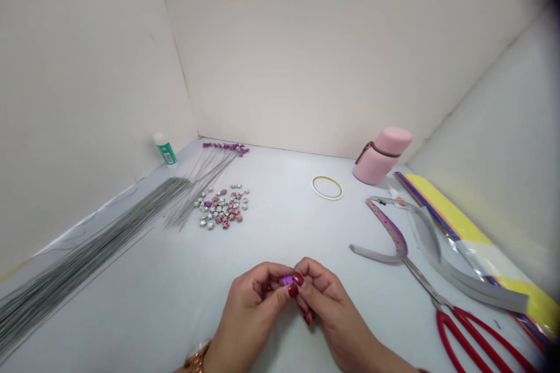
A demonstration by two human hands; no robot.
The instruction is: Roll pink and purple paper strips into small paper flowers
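Observation:
Close together near the front of the table, my two hands meet over a small purple paper star point(287, 281), partly covered by fingers. My left hand point(258, 297) pinches it between thumb and fingertips. From the other side, the thumb and fingers of my right hand point(326, 297) press against it. Whether its folds are finished or loose is too small to make out. Beyond my left hand lies a scattered group of silver and pink paper stars point(225, 208), with a purple one among them.
Left are grey wires point(109, 245), purple-tipped stems point(219, 163) and a glue stick point(166, 150). A tape roll point(326, 196) lies mid-table. Right are a pink flask point(377, 157), red-handled scissors point(443, 303), silver-backed paper strips point(476, 288) and a yellow packet point(464, 218). Walls enclose the table.

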